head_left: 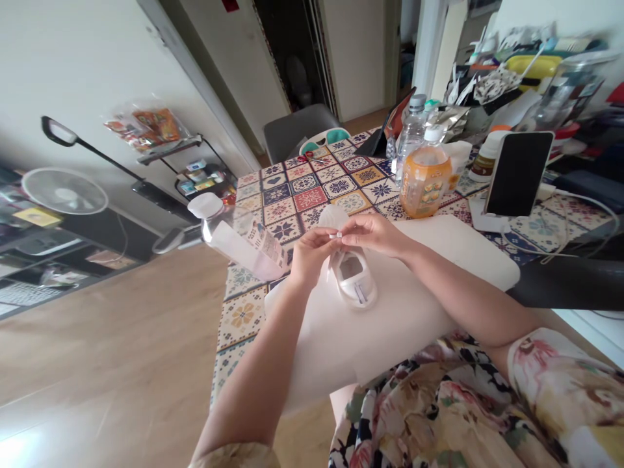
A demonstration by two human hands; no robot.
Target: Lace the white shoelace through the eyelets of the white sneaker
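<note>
A white shoe (358,291) lies on a white sheet (336,351), its heel towards me and its toe pointing away. Over the front of the shoe my left hand (312,255) and my right hand (373,234) meet, fingertips almost touching. Both are closed in a pinch on a short bit of white shoelace (336,235) that shows between them. A thin white strand hangs beside the shoe opening under my left fingers. My hands cover the middle of the shoe.
A clear bottle (209,214) and a pale pink packet (258,250) stand left of my hands. To the right are an orange-labelled bottle (425,182), a water bottle (412,130) and a phone (519,174) on a stand with a cable. A patterned tablecloth (307,188) lies beneath.
</note>
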